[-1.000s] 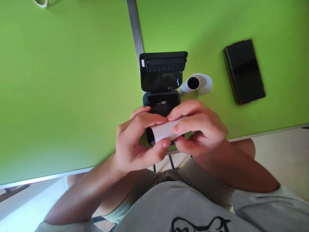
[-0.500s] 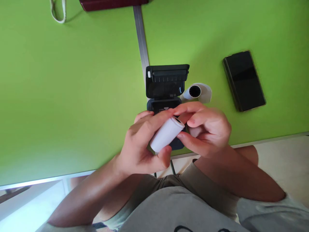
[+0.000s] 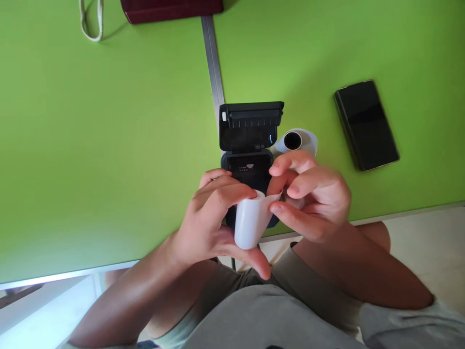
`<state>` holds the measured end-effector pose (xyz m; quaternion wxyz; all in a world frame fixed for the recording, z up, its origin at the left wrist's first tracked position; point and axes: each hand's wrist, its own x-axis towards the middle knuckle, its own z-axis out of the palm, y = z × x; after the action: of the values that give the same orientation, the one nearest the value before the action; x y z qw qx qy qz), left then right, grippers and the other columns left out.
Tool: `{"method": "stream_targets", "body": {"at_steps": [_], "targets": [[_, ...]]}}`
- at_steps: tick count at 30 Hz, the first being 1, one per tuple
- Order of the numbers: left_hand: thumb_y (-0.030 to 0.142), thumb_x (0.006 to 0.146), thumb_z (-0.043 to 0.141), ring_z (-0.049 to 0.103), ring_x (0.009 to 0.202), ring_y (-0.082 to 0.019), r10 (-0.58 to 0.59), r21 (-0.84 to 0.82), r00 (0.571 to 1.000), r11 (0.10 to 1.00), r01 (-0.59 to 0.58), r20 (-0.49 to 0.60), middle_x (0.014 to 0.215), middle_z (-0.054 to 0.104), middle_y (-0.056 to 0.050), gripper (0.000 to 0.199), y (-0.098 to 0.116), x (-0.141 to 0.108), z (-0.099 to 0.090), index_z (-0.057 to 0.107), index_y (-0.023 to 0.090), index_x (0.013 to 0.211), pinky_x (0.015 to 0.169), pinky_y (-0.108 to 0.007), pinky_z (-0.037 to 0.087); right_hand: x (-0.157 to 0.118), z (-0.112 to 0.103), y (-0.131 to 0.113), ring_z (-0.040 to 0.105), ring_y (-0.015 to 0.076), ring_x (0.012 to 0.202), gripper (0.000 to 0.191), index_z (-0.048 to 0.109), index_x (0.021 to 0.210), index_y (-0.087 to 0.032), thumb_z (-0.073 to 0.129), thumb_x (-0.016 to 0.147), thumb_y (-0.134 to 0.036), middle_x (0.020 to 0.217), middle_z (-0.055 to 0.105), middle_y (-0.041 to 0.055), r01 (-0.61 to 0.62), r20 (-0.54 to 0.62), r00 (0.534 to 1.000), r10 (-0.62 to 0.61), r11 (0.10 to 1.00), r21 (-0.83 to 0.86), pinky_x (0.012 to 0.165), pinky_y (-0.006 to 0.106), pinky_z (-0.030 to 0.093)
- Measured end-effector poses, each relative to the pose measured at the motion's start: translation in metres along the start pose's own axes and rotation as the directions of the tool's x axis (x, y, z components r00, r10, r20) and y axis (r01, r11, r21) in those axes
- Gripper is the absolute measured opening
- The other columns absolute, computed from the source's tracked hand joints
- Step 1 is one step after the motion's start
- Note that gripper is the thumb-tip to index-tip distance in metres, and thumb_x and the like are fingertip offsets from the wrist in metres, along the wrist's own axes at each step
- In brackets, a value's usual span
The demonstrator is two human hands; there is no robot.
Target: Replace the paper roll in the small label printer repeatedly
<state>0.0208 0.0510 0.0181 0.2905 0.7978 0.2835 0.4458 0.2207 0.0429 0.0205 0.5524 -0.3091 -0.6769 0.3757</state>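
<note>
My left hand (image 3: pixel 218 218) grips a white paper roll (image 3: pixel 248 223) between its index finger at the top end and its thumb at the bottom. A short loose flap of paper sticks out to the right of the roll, and my right hand (image 3: pixel 312 198) pinches its edge between thumb and a finger. Behind and partly beneath the hands, a small black device (image 3: pixel 250 126) stands on the table with its lid raised and its compartment showing. The device's lower part is partly hidden by my hands and the roll.
Just right of the device, a second paper roll (image 3: pixel 286 143) with a dark core has some paper unrolled. Farther right lies a black phone-like object (image 3: pixel 368 126). A dark red case (image 3: pixel 170 10) and a white cord (image 3: pixel 90 29) are at the table's far side.
The held roll has turned more upright and come slightly lower. A paper flap now extends from it to my right hand, which has drawn a little away to the right.
</note>
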Motion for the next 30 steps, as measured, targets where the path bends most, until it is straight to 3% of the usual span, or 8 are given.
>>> {"method": "stream_targets", "body": {"at_steps": [3,5,9,11,14,17,24,30], "targets": [[0.088,0.066,0.071,0.068,0.068,-0.017,-0.014,-0.005,1.0,1.0,0.013,-0.024,0.086,0.073,0.002,0.083,0.0005,-0.0028,-0.0001,0.052,0.028,0.12,0.085,-0.041,0.053,-0.0007,-0.0011,-0.0019,0.067,0.0089,0.072,0.031,0.059,0.102,-0.024,0.064,0.083,-0.001,0.116,0.062,0.0049,-0.001,0.05,0.999,-0.001,0.999,0.042,0.063,0.028,0.061],[0.088,0.065,0.07,0.068,0.069,-0.017,-0.034,-0.015,0.998,0.999,0.034,-0.048,0.087,0.072,0.002,0.084,0.0013,-0.005,-0.0001,0.053,0.027,0.12,0.089,-0.041,0.053,-0.002,-0.0019,-0.0033,0.064,0.0053,0.067,0.034,0.06,0.104,-0.022,0.062,0.081,0.004,0.12,0.06,0.0057,0.008,0.076,0.997,-0.013,0.998,0.069,0.059,0.025,0.059],[0.089,0.068,0.068,0.065,0.067,-0.016,-0.034,-0.028,0.997,0.999,0.032,-0.068,0.084,0.068,0.003,0.085,0.0024,-0.006,0.0013,0.054,0.024,0.12,0.09,-0.042,0.053,-0.0052,-0.0034,-0.0046,0.063,0.0057,0.069,0.035,0.064,0.106,-0.026,0.064,0.083,0.001,0.125,0.059,0.0043,-0.046,0.111,0.993,0.038,0.997,0.069,0.061,0.024,0.059],[0.089,0.07,0.066,0.063,0.068,-0.015,-0.001,-0.014,0.996,1.0,0.0,-0.086,0.083,0.063,0.003,0.083,0.0024,-0.0045,0.0024,0.056,0.023,0.119,0.082,-0.039,0.054,-0.006,-0.004,-0.0046,0.062,0.0058,0.068,0.037,0.064,0.108,-0.026,0.067,0.082,-0.001,0.127,0.058,0.0046,-0.06,0.127,0.991,0.05,0.995,0.078,0.063,0.026,0.06],[0.091,0.07,0.064,0.064,0.084,-0.019,0.023,0.057,0.987,0.998,-0.014,-0.159,0.09,0.057,-0.002,0.08,0.0026,-0.0018,0.0031,0.061,0.023,0.113,0.074,-0.036,0.057,-0.0054,-0.0047,-0.0042,0.063,0.009,0.073,0.036,0.064,0.108,-0.026,0.068,0.082,-0.003,0.123,0.059,0.0057,-0.041,0.124,0.992,0.033,0.997,0.06,0.069,0.029,0.062],[0.084,0.067,0.075,0.069,0.094,-0.021,0.008,0.016,0.994,1.0,-0.006,-0.11,0.101,0.064,-0.004,0.079,0.0036,-0.0005,0.002,0.057,0.024,0.116,0.08,-0.036,0.061,-0.0037,-0.0054,-0.0039,0.063,0.0098,0.077,0.032,0.063,0.107,-0.027,0.067,0.083,-0.005,0.122,0.059,0.005,-0.058,0.109,0.993,0.053,0.997,0.051,0.071,0.03,0.061],[0.071,0.071,0.081,0.073,0.09,-0.016,0.027,0.009,0.999,1.0,-0.027,-0.037,0.101,0.069,-0.006,0.074,0.0084,0.0014,-0.0053,0.055,0.018,0.117,0.077,-0.027,0.062,-0.0035,-0.0053,-0.0031,0.059,0.0031,0.067,0.036,0.061,0.109,-0.026,0.064,0.084,-0.001,0.126,0.054,0.0037,-0.077,0.117,0.99,0.072,0.996,0.038,0.065,0.025,0.059],[0.072,0.072,0.08,0.073,0.089,-0.015,0.036,-0.023,0.998,0.999,-0.037,-0.049,0.098,0.071,-0.004,0.072,0.0081,0.0022,-0.0014,0.058,0.019,0.115,0.078,-0.027,0.062,-0.0023,-0.0032,-0.0019,0.063,0.0052,0.075,0.03,0.062,0.111,-0.025,0.061,0.088,-0.006,0.124,0.055,0.0036,0.044,0.184,0.982,-0.041,0.999,-0.011,0.066,0.023,0.061]]}}
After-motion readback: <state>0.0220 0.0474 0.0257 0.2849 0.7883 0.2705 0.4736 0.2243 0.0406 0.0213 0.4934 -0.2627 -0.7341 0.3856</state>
